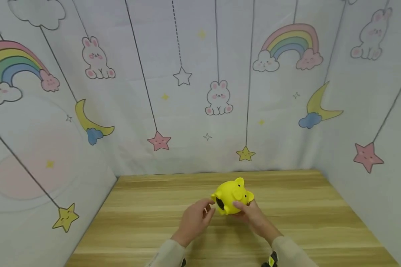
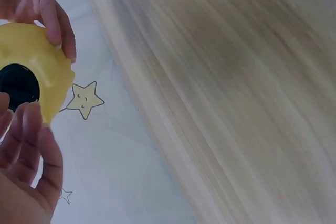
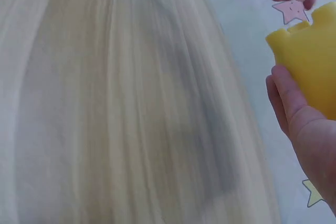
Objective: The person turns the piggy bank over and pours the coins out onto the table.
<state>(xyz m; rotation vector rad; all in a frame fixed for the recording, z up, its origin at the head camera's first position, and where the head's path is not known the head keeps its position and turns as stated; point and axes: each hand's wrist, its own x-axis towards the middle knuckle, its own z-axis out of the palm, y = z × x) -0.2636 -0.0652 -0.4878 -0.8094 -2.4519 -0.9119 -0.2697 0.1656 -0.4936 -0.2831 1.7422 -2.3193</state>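
A yellow piggy bank point(image 1: 232, 196) is held up over the table, tilted so that the black plug point(image 2: 20, 85) in its underside faces left. My right hand point(image 1: 252, 217) grips it from the right and below, with the thumb across its side. In the right wrist view, that hand's fingers point(image 3: 289, 90) lie along the yellow body. My left hand point(image 1: 197, 218) is just left of the plug, its fingers loosely bent and a gap showing between thumb and forefinger. The right wrist view shows those fingertips a little off the piggy bank, with nothing between them.
Below the hands is a wood-grain table point(image 1: 147, 207). White cloth walls point(image 1: 187, 155) printed with stars, rabbits and rainbows stand behind it and at both sides. Dark wrist straps point(image 1: 270, 259) show near the sleeves.
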